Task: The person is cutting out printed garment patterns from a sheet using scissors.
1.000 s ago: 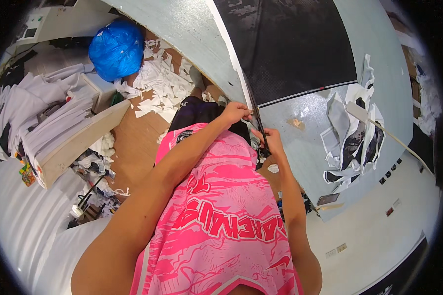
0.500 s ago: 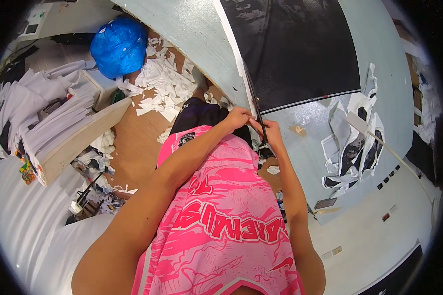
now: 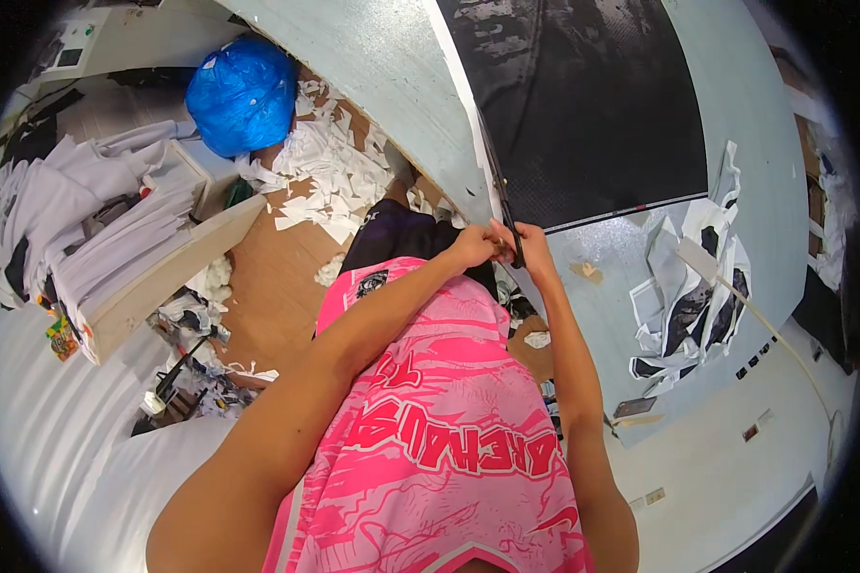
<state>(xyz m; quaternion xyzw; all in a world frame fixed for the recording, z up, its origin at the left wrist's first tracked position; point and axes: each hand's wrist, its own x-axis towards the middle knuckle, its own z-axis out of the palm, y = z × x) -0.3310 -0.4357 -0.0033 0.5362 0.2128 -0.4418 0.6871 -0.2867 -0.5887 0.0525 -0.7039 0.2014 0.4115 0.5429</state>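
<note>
My hands meet at the near edge of a pale grey-blue table, by the lower left corner of a large black fabric panel [image 3: 602,115] with a white left border. In my right hand [image 3: 533,248] is a long, narrow dark thing [image 3: 503,181] that runs up along this border; its exact kind is hard to make out. Just to the left, my left hand [image 3: 478,246] is closed, its fingertips close to the right hand's fingers. What the left fingers pinch, if anything, is hidden.
White and black fabric scraps [image 3: 688,286] lie on the table's right part, crossed by a thin pale stick. A phone-like dark slab [image 3: 634,408] rests near its edge. White offcuts [image 3: 330,162] cover the floor beside a blue plastic bag [image 3: 242,95]. White cloth [image 3: 119,248] is piled at left.
Both hands have shifted slightly; the left has come closer to the right. The whole view has drifted a little, moving the surroundings rightward and down.
</note>
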